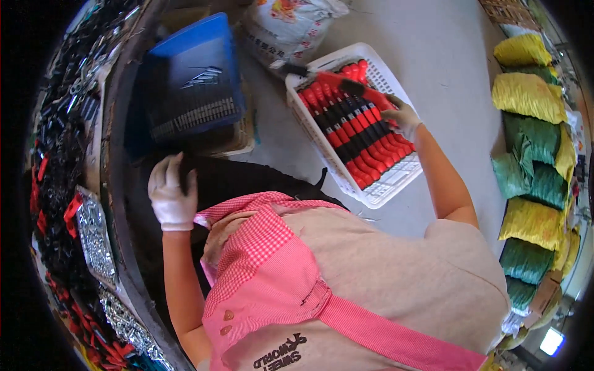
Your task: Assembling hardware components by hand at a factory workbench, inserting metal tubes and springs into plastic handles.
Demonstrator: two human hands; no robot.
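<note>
Right hand [402,116], in a white glove, reaching far and right into the white plastic basket [396,179] on the grey floor [445,55]; fingers curled down onto the red-and-black handled tools [356,133] stacked in rows inside, touching the far right end of the stack, closed on one or merely resting on top: cannot tell. Basket lying slantwise, far end toward the printed sack [284,21], near end close to the right elbow.

Left hand [172,190], also gloved in white, at the left, fingers wrapped together around a dark, slim object [185,170], kind not clear, just above the dark rim of the round worktop [117,185].

Blue crate [198,80] far left, tilted, with small dark metal pieces inside. Along the left edge, heaps of black and red parts [55,173] and trays of shiny metal bits [96,238]. At the right, a curved row of yellow and green sacks [532,142]. Pink checked apron [266,272] over a beige shirt in the near middle.
</note>
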